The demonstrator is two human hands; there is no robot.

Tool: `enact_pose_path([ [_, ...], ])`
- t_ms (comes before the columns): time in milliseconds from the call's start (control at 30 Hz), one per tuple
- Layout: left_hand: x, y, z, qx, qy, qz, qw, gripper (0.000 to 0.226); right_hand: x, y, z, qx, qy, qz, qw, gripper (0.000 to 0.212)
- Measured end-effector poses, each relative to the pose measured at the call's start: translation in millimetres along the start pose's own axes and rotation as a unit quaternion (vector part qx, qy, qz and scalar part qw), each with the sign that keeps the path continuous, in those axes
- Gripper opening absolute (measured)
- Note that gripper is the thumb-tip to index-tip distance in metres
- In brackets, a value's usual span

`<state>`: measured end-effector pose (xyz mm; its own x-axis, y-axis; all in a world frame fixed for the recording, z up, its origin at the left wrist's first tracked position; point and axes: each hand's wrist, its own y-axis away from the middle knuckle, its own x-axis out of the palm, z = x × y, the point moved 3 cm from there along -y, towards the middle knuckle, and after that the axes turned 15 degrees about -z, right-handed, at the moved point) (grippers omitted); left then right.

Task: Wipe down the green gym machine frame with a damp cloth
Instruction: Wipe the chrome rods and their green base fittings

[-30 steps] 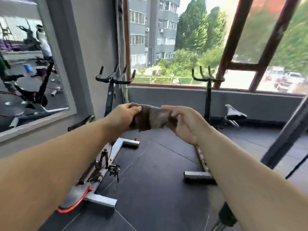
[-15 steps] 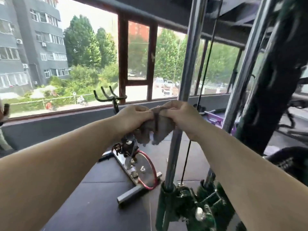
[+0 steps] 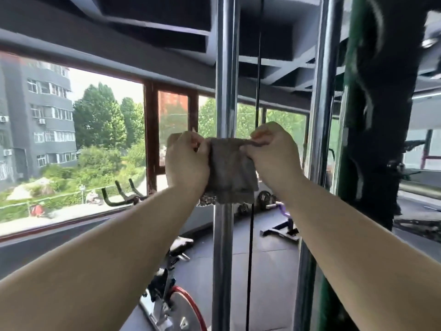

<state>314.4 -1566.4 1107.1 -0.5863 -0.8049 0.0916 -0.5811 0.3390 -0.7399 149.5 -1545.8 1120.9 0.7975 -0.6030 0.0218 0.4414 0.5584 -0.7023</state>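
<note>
A grey-brown cloth (image 3: 230, 172) hangs between my two hands at chest height. My left hand (image 3: 187, 163) grips its left edge and my right hand (image 3: 272, 156) pinches its top right corner. The cloth hangs in front of a chrome guide rod (image 3: 224, 68) of the gym machine; I cannot tell whether they touch. The dark green frame upright (image 3: 379, 115) stands to the right, apart from both hands. A second chrome rod (image 3: 322, 91) runs beside it.
A black cable (image 3: 256, 68) runs down between the chrome rods. A spin bike with a red-rimmed flywheel (image 3: 183, 311) stands low in the middle. Another bike's handlebars (image 3: 119, 194) show by the window at left. A purple bench (image 3: 281, 211) sits on the dark floor behind.
The view has swung right and upward from the spin bikes to the machine's rods. My hands still hold the cloth and have spread it out flatter, higher in front of the chrome rod.
</note>
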Motion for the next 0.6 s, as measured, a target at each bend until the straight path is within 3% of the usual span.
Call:
enact_pose_path([
  [67,5.0,4.9,1.4,0.051,-0.036,-0.02,0.998,0.026,3.8,-9.3,5.8,-0.03,0.008,-0.027,0.999,0.024],
  [200,10.9,31.0,-7.2,0.05,0.026,0.116,0.992,0.057,8.1,-17.7,9.8,-0.051,-0.002,-0.053,0.997,0.021],
  [300,23.4,31.5,-20.2,0.021,0.052,0.167,0.984,0.079,10.8,-19.1,8.2,-0.04,-0.025,-0.053,0.998,0.022],
  [467,40.5,-26.2,-43.4,-0.049,0.179,0.155,0.97,0.068,3.9,-46.2,30.3,-0.037,-0.029,-0.081,0.996,0.012],
  [600,45.5,-54.2,-48.5,-0.073,0.207,0.171,0.961,0.075,-11.6,-76.4,55.1,-0.133,0.068,-0.164,0.975,0.017],
])
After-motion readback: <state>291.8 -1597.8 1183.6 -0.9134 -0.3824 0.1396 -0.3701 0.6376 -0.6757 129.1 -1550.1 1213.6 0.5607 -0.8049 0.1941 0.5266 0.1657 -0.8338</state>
